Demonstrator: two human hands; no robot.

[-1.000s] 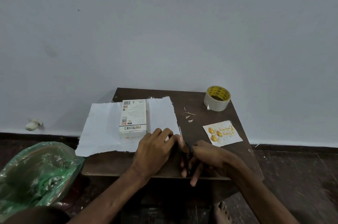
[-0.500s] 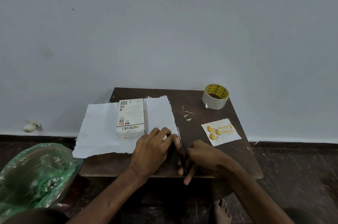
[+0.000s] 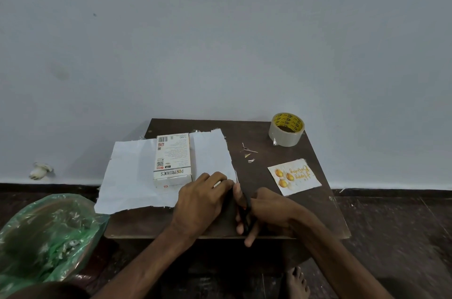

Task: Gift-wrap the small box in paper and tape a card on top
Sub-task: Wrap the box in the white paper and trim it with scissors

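A small white box [image 3: 173,160] lies on a sheet of white paper [image 3: 129,176] spread over the dark wooden table [image 3: 264,137]. My left hand [image 3: 203,201] grips the paper's near right corner with bent fingers. Right beside it, my right hand [image 3: 271,210] holds black scissors [image 3: 245,210] whose tip points along the paper's ragged right edge. A greeting card [image 3: 294,176] with golden ornaments lies flat to the right. A roll of clear tape [image 3: 286,133] with a yellow core stands at the table's far right corner.
Small paper scraps [image 3: 248,152] lie between the paper and the tape. A green plastic bag [image 3: 46,237] sits on the floor at the left. A white object [image 3: 39,171] lies by the wall. A bare foot [image 3: 294,282] shows under the table.
Both hands stay at the paper's right edge with the scissors. Box, card and tape have not moved.
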